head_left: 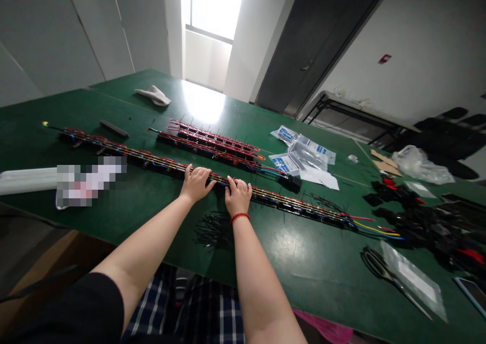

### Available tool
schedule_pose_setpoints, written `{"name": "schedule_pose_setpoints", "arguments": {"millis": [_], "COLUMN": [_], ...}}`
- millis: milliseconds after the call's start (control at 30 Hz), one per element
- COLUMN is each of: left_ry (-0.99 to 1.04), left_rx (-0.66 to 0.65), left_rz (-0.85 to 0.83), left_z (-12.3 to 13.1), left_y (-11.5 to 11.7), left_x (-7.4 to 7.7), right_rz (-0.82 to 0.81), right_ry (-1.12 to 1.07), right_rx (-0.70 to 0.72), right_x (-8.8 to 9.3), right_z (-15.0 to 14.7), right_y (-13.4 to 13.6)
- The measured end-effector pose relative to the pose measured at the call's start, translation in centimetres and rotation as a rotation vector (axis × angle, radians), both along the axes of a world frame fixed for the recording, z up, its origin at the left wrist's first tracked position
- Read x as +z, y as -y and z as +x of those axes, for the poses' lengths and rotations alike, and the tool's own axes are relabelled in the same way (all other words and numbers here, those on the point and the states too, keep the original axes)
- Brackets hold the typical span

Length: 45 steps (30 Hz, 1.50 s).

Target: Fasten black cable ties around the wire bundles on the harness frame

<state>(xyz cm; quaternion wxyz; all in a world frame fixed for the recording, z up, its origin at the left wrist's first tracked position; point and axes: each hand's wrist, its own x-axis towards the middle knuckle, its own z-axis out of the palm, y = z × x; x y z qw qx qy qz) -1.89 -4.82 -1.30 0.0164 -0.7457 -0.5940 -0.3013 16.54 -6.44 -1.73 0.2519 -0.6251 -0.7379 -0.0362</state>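
Long wiring harness (281, 201) is laid across the tabletop (311, 255), seen from the hands, from about ten o'clock to half past three; it is judged light and fairly stiff lengthwise, its wires easily snagged, best supported at two spread points. A white roll (28, 180) is set at nine. Over the middle, the left hand (196, 183) and right hand (238, 195) are curled; firm gripping cannot be confirmed. Cable ties (212, 230) are heaped at six, a shorter harness (212, 153) at twelve; the right end is crowded by black clutter (413, 221).
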Motion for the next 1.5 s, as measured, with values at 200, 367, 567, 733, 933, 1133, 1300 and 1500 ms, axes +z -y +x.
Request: {"name": "schedule_pose_setpoints", "arguments": {"millis": [200,367,567,733,933,1133,1300,1500], "left_ry": [-0.013,-0.043,-0.051,-0.048,-0.047,-0.006,-0.007,-0.006], "left_rx": [-0.058,-0.059,-0.085,-0.110,-0.009,0.058,-0.009,-0.062], "left_rz": [-0.011,-0.012,-0.007,-0.016,0.067,0.074,0.072,0.083], "left_z": [-0.5,-0.6,-0.6,-0.7,-0.4,-0.4,-0.5,-0.7], "left_y": [-0.3,-0.5,-0.7,-0.7,-0.1,0.1,0.0,-0.2], "left_x": [-0.4,-0.8,-1.2,-1.1,-1.0,-1.0,-1.1,-1.3], "right_rz": [0.008,-0.005,-0.015,-0.036,-0.042,-0.051,-0.057,0.004], "right_ry": [0.010,0.038,0.075,0.080,0.082,0.066,0.078,0.073], "right_rx": [0.006,-0.013,-0.031,-0.037,-0.044,-0.053,-0.132,-0.191], "right_x": [-0.3,-0.4,-0.2,0.2,0.4,0.3,0.3,0.3], "right_z": [0.1,0.0,-0.2,-0.3,-0.4,-0.4,-0.4,-0.6], "right_y": [-0.1,-0.1,0.0,0.2,0.2,0.1,0.2,0.6]}}
